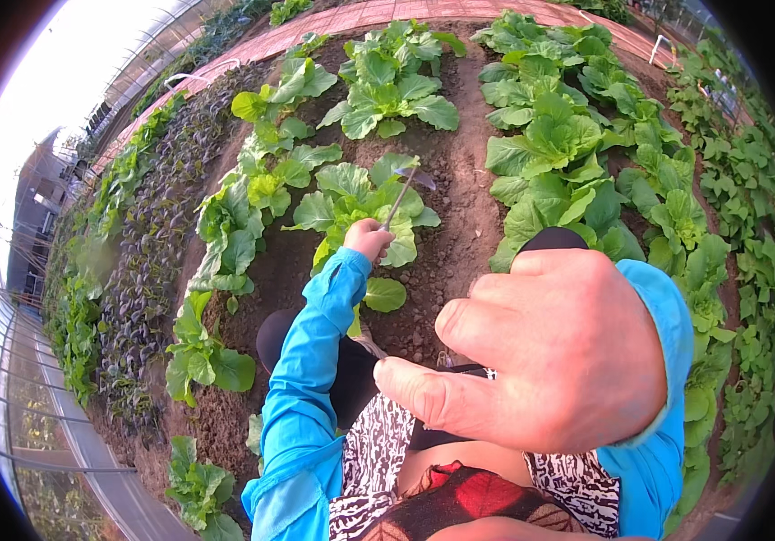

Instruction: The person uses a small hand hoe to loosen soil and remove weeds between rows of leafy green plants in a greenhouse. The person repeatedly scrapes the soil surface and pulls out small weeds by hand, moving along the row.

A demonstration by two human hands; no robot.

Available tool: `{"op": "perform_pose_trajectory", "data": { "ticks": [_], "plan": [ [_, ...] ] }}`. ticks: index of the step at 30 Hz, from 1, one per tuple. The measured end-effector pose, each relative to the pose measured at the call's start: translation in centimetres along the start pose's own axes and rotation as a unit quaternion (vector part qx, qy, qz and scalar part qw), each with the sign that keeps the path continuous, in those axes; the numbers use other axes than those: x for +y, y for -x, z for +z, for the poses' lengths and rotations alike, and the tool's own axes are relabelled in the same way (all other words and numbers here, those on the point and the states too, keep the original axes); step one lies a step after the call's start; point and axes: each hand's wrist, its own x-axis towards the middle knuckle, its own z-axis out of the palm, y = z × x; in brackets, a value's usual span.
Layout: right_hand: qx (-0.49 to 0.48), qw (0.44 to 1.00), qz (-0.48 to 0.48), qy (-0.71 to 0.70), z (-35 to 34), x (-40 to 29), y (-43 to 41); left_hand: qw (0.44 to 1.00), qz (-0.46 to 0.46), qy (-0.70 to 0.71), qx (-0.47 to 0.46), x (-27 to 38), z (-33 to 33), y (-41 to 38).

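Note:
My left hand (368, 238) is shut on the handle of a small hand hoe (401, 196), whose metal blade reaches over the leaves of a leafy cabbage plant (354, 203). Close to the camera, my right hand (529, 351) is raised, its fingers curled and pointing left; nothing shows in it, though its palm side is hidden. Below the hands are my dark-clad knees, bent low over the soil, with part of a shoe showing between them.
Rows of leafy greens (550, 149) run up the right, with climbing vines (753, 223) beyond. Dark purple-leaved plants (164, 169) line the left. A red paved path (421, 9) crosses the far end. Bare soil (465, 169) lies between rows. The greenhouse frame (90, 460) curves along the left.

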Motion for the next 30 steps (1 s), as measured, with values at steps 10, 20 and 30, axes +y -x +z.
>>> {"op": "perform_pose_trajectory", "data": {
  "ticks": [10, 20, 30],
  "plan": [
    [-0.132, 0.973, 0.037, 0.187, 1.1, -7.5, -6.8, 0.999, -0.010, 0.005, -0.032, -0.6, 0.0, -0.7],
    [-0.305, 0.950, 0.061, 0.014, 10.7, 3.0, -2.9, 0.999, 0.036, -0.005, 0.032, -0.2, -1.9, -1.7],
    [0.058, 0.846, 0.456, -0.270, 30.4, 20.3, 6.1, 0.899, 0.250, -0.262, 0.245, -0.1, 0.5, 0.8]
  ]
}}
